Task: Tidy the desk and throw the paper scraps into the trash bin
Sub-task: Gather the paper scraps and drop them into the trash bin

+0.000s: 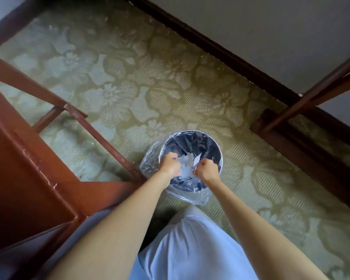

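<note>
My feed looks straight down over the trash bin [219, 147], a round dark one on the floor with a clear plastic liner [150, 160] folded over the rim and bunched up on the outside. Both arms are stretched out over it.

The left hand [170, 164] has its fingers curled in around the left edge of the paper scraps [187, 163]. The right hand [207, 168] is balled up like a fist and pinches the right edge of the same bunch. So the white scraps sit between the two hands, right over the bin's opening and inside the line of the rim. A few white bits show lower down in the bin too, but I can't tell if those are loose or part of the bunch.

The reddish-brown desk [18, 168] takes up the left side, and one of its slanted rails ends just beside the bin. The bin stands on a green floral carpet [129, 77]. A dark baseboard [220, 47] runs along a grey wall [271, 27] up top, with another wooden leg [311, 98] at right. Light trousers [190, 249] show at the bottom.
</note>
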`<action>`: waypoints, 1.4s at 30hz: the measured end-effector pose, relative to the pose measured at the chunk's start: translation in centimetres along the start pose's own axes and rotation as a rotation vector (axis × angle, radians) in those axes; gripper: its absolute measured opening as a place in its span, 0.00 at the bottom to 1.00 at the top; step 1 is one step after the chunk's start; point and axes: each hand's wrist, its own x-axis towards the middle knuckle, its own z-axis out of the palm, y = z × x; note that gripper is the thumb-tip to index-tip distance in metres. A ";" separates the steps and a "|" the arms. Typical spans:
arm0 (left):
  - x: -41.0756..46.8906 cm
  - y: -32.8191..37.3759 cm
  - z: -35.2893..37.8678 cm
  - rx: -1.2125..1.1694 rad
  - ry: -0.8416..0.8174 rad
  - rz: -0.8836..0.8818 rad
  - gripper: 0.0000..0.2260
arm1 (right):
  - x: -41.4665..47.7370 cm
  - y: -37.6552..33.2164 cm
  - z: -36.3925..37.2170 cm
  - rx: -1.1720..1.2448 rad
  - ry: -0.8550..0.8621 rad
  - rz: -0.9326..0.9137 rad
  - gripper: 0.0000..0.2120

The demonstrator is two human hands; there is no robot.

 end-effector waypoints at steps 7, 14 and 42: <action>-2.2 0.7 -1.0 0.191 0.066 0.103 0.18 | -2.4 -1.5 -0.8 -0.133 0.040 -0.048 0.16; -12.7 6.5 -4.0 0.392 0.212 0.479 0.13 | -9.9 -7.8 -5.6 -0.179 0.228 -0.298 0.10; -45.5 -27.2 -40.0 -0.158 1.444 0.148 0.14 | -54.3 -27.4 26.7 -0.568 -0.197 -1.604 0.10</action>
